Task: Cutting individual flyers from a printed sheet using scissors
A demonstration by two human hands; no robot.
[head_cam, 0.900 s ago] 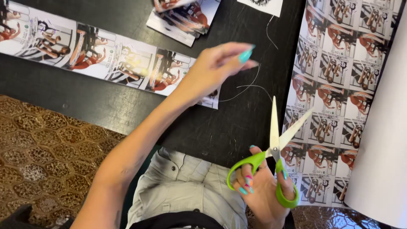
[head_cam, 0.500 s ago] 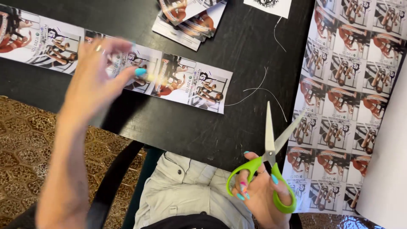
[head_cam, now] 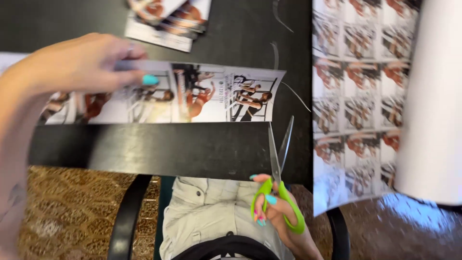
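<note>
My left hand (head_cam: 79, 65) grips a long printed paper strip (head_cam: 202, 98) of photo cards and lifts it over the black table (head_cam: 168, 149). Its right end reaches toward the scissors. My right hand (head_cam: 276, 212) is below the table's front edge, over my lap, and holds green-handled scissors (head_cam: 279, 159). The blades point up and are slightly apart, just right of the strip's end.
A stack of cut cards (head_cam: 168, 19) lies at the table's far edge. A large printed sheet (head_cam: 356, 96) from a white roll (head_cam: 433, 106) hangs over the table's right side. Thin paper slivers (head_cam: 293, 94) lie near it. A black chair arm (head_cam: 127, 216) stands over patterned carpet.
My left hand has swung from the middle of the table to the left, taken hold of the strip and drawn it rightward toward the scissors. The scissors have stayed nearly still.
</note>
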